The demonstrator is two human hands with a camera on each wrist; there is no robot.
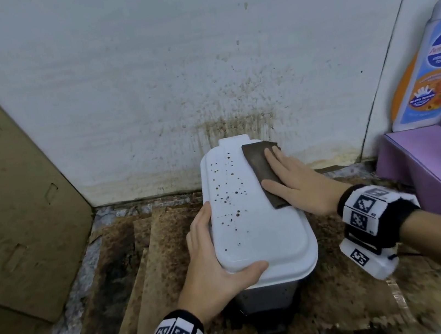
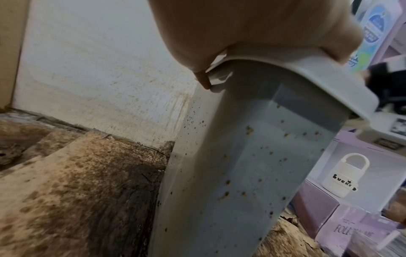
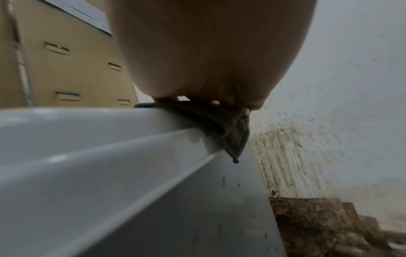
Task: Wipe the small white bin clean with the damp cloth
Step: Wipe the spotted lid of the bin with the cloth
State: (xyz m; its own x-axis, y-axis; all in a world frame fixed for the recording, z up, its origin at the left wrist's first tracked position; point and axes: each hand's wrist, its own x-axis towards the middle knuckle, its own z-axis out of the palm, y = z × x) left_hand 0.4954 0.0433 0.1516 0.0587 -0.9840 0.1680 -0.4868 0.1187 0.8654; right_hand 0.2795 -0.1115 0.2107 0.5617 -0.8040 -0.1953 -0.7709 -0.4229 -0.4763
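Note:
The small white bin point(image 1: 252, 228) stands on the floor against the wall, its shut lid speckled with brown spots on the left half. My left hand point(image 1: 207, 258) grips the lid's near-left corner, thumb on top and fingers along the left edge. In the left wrist view the fingers point(image 2: 204, 81) curl under the lid rim above the spotted bin side point(image 2: 252, 165). My right hand point(image 1: 275, 175) lies flat with straight fingers, pressing a dark brown cloth point(image 1: 257, 172) onto the lid's far right part. The cloth point(image 3: 228, 128) hangs a little over the lid's right edge point(image 3: 110, 147).
A big cardboard box point(image 1: 8, 186) leans at the left. The white wall point(image 1: 198, 69) behind the bin is spattered brown. Stained cardboard sheets point(image 1: 146, 250) cover the floor. A purple box point(image 1: 430, 168) and a large bottle point(image 1: 429, 70) crowd the right side.

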